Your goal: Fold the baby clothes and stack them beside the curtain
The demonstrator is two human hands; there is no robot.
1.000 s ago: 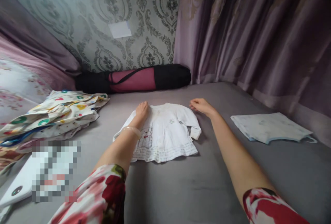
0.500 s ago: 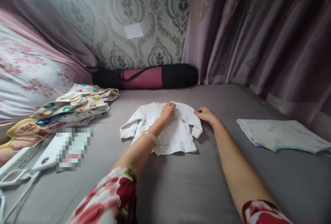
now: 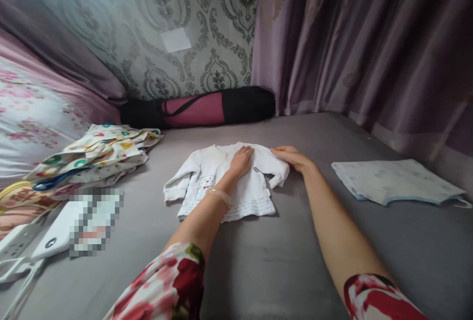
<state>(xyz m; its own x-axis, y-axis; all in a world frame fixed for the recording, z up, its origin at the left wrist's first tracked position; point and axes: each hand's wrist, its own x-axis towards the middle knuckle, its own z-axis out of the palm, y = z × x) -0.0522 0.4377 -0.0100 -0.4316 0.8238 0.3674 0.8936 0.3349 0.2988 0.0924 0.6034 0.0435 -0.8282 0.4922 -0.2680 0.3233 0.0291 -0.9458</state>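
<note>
A small white long-sleeved shirt point(image 3: 240, 202) with a bear picture lies spread on the grey sheet. My left hand point(image 3: 242, 160) rests flat on its upper chest, fingers stretched toward the collar. At the shirt's right shoulder, my right hand point(image 3: 293, 156) pinches the edge of the sleeve between thumb and fingers. The right sleeve is bent, with its cuff pointing down and inward, while the left sleeve lies angled outward.
Folded pale cloth with blue trim point(image 3: 395, 179) lies at the right. Patterned clothes point(image 3: 107, 150), a white device point(image 3: 59, 226) and a power strip point(image 3: 18, 241) are at the left. A black and maroon roll bag point(image 3: 195, 109) lies along the wall.
The right sleeve has shifted inward and bent more, with my right hand at its upper edge. My left hand lies flatter on the chest. The camera view has turned slightly.
</note>
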